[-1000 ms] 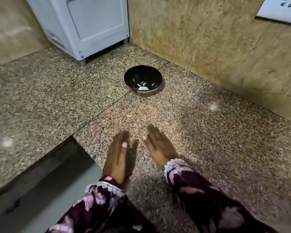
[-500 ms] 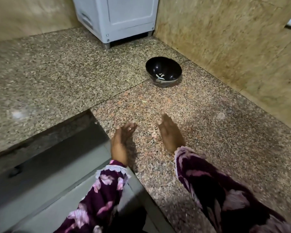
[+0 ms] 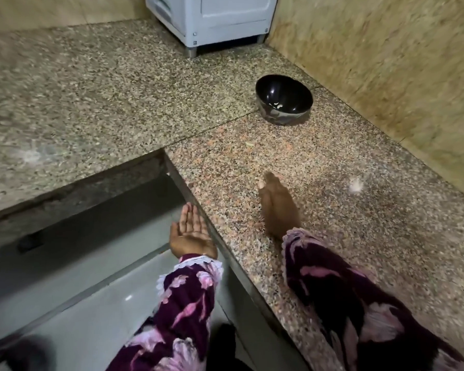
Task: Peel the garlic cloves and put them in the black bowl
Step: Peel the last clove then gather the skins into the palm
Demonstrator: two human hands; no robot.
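The black bowl (image 3: 284, 99) stands on the granite counter (image 3: 332, 183) near the back wall, with a few pale garlic pieces (image 3: 277, 104) at its bottom. My right hand (image 3: 277, 207) lies edge-down on the counter, fingers straight, well in front of the bowl. My left hand (image 3: 189, 231) is held palm-up and cupped just off the counter's front edge, level with it, holding nothing that I can see. A small pale scrap (image 3: 249, 144) lies on the counter between my right hand and the bowl.
A white appliance (image 3: 214, 20) stands on feet at the back of the counter, left of the bowl. A tan wall (image 3: 386, 76) runs along the right side. The counter is L-shaped; below its inner corner is a grey floor (image 3: 78, 277).
My left hand has come off the counter, turned palm-up and dropped to the counter's edge. My right hand has turned on its edge and slid back toward me. The view has shifted left.
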